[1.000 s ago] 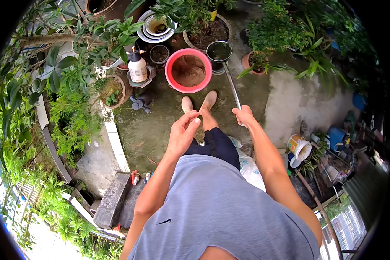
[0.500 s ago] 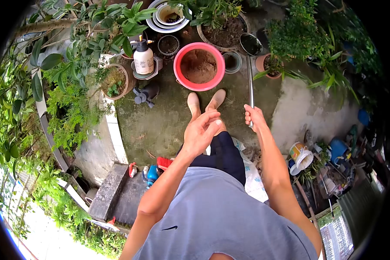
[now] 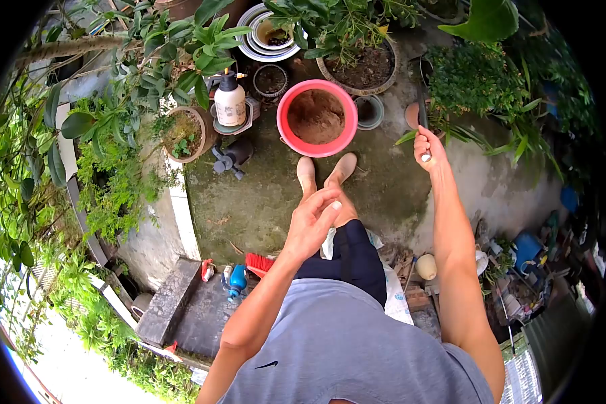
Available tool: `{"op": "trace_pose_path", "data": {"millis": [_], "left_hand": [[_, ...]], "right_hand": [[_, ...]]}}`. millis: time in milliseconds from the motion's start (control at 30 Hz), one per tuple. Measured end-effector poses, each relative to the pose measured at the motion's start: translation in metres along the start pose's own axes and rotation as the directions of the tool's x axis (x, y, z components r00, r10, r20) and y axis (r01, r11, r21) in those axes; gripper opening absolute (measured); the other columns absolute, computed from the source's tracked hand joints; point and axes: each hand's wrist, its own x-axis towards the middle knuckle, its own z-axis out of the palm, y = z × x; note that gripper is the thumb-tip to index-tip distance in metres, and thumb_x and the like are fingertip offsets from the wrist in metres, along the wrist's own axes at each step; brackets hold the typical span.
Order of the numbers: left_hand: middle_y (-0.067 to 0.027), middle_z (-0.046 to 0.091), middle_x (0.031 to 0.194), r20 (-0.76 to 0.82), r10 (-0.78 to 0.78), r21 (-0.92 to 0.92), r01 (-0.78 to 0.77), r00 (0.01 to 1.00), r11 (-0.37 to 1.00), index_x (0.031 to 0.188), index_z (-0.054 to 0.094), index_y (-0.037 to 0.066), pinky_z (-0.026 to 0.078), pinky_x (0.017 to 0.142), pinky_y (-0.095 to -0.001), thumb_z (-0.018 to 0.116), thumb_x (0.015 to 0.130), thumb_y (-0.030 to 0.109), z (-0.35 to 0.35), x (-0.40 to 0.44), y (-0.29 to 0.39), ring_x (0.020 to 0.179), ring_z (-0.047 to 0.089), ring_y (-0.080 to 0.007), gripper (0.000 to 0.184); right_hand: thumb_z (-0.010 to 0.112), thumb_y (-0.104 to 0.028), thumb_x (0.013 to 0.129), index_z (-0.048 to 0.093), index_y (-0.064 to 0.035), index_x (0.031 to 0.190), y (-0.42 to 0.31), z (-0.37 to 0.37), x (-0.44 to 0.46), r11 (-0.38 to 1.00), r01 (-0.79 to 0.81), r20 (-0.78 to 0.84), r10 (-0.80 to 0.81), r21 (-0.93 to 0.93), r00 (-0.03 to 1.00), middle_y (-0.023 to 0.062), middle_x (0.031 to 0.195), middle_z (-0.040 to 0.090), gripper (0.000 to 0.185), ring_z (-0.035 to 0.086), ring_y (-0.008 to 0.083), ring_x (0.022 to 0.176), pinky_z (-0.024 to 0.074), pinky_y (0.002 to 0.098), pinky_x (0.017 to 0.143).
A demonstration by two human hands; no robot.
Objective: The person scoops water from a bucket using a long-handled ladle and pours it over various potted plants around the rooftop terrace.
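My right hand point(image 3: 431, 148) is closed around the end of a long-handled ladle point(image 3: 421, 101), held out to the right. The ladle's handle points away from me, and its bowl is mostly lost among dark leaves and shadow beside a shrub. Over my thigh hovers my left hand point(image 3: 314, 221), with loosely bent fingers, thumb apart and nothing in it. Just beyond my feet stands a pink-red tub point(image 3: 350, 128) with brown soil or muddy matter inside. To its right sits a small grey-green pot point(image 3: 378, 114).
A white pump sprayer point(image 3: 230, 104) stands left of the tub, near a mossy clay pot point(image 3: 205, 131). Stacked basins point(image 3: 244, 44) and a large planter point(image 3: 392, 75) lie beyond. A red brush point(image 3: 258, 264) and blue bottle point(image 3: 238, 277) rest by the stone step point(image 3: 161, 303).
My right hand has moved forward and to the right, taking the ladle from beside the small pot toward the shrub. My left hand has hardly moved.
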Motion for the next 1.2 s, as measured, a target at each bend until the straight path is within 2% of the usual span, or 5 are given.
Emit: {"op": "trace_pose_path", "data": {"millis": [100,200,633,1033,1200], "left_hand": [[-0.0113,0.061,0.129,-0.014,0.028,-0.011,-0.029,0.999,1.000,0.131,0.058,-0.002,0.044,0.101,-0.0327,0.058,0.099,0.021,-0.001,0.002,0.001,0.117,0.057,-0.0170,0.040],[-0.0106,0.062,0.128,-0.014,0.045,-0.035,-0.045,0.999,0.998,0.131,0.058,-0.002,0.045,0.101,-0.0325,0.058,0.099,0.021,-0.003,0.002,0.001,0.116,0.058,-0.0168,0.040],[-0.0086,0.068,0.115,-0.017,0.105,0.039,-0.104,0.994,0.994,0.125,0.063,0.001,0.048,0.094,-0.0301,0.060,0.097,0.020,-0.002,-0.033,0.005,0.107,0.063,-0.0157,0.033],[-0.0080,0.068,0.113,0.268,0.137,0.244,-0.205,0.953,0.948,0.124,0.062,-0.004,0.047,0.093,-0.0291,0.060,0.098,0.023,0.022,-0.086,0.044,0.104,0.061,-0.0143,0.038],[-0.0067,0.065,0.121,0.366,0.076,0.312,-0.199,0.927,0.929,0.127,0.062,0.002,0.047,0.094,-0.0323,0.059,0.099,0.032,0.054,-0.083,0.052,0.109,0.062,-0.0170,0.040]], "right_hand": [[0.062,-0.023,0.098,0.052,-0.0128,0.082,0.015,-0.009,0.001,1.000,0.009,-0.001,-0.009,0.001,1.000,-0.0098,0.058,0.046,0.021,0.042,0.0024,0.042,0.0385,0.0199,0.037],[0.063,-0.023,0.097,0.051,-0.0151,0.082,0.053,-0.013,-0.005,0.940,0.147,-0.185,-0.211,-0.307,0.960,-0.0079,0.059,0.048,0.021,0.042,0.0026,0.042,0.0373,0.0208,0.037],[0.068,-0.021,0.091,0.052,-0.0078,0.087,0.203,-0.034,-0.124,0.676,0.176,-0.144,-0.389,-0.716,0.910,-0.0007,0.061,0.051,0.021,0.045,0.0083,0.042,0.0395,0.0274,0.037],[0.068,-0.017,0.088,0.048,-0.0075,0.069,0.236,-0.065,-0.322,0.524,0.262,-0.004,-0.452,-0.810,0.892,0.0008,0.055,0.050,0.029,0.046,0.0096,0.039,0.0380,0.0287,0.035],[0.067,-0.013,0.080,0.049,-0.0051,0.066,0.238,-0.104,-0.372,0.595,0.271,-0.091,-0.507,-0.757,0.857,0.0036,0.055,0.051,0.024,0.048,0.0114,0.040,0.0382,0.0307,0.036]]}}
